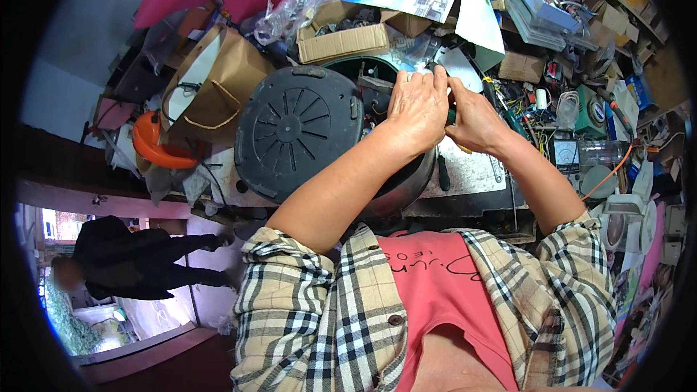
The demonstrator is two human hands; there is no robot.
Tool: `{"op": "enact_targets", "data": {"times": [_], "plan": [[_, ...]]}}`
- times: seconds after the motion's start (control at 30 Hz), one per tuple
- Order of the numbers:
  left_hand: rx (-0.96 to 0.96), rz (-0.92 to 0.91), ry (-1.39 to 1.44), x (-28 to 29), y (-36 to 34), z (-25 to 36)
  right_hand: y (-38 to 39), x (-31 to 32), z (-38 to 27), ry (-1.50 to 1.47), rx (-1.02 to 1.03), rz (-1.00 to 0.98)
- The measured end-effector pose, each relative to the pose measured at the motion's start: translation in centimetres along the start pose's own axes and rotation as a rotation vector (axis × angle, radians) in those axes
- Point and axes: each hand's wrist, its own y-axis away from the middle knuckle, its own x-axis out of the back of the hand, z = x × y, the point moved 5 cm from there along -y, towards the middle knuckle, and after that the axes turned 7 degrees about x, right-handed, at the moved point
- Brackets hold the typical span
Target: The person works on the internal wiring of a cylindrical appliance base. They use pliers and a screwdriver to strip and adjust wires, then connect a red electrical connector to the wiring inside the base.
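Observation:
Both of my hands meet over the right side of an opened dark, rounded appliance housing [396,192]. My left hand [420,105] has its fingers bent and pressed together, and whatever they grip is hidden under them. Close against it, my right hand [475,117] is closed too, thumb and fingers curled toward the left one. A small dark part shows at the fingertips, and bits of green and yellow appear below the right palm; I cannot make out their kind. A black slotted cover [292,129] rests tilted against the housing's left side. Metal parts [375,86] show inside the housing.
A screwdriver [443,173] lies on the worktop [475,178] below my hands. Behind are a cardboard box [343,42] and a paper bag [218,91]. An orange helmet-like shell [163,141] is at left. Tools, wires and a meter [565,152] crowd the right. A person [138,258] stands beyond.

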Motion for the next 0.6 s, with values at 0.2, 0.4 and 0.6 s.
{"op": "enact_targets", "data": {"times": [0.2,0.4,0.6], "plan": [[-0.009,-0.007,-0.048,-0.3,-0.6,0.3,0.7,-0.2,1.4,0.236,-0.091,-0.097],[-0.073,-0.193,-0.079,1.6,-0.5,1.4,-0.5,-3.1,3.2,0.239,-0.001,-0.059],[-0.030,-0.399,-0.015,-1.9,-2.6,2.6,0.2,-1.3,2.2,0.092,0.020,-0.059]]}}
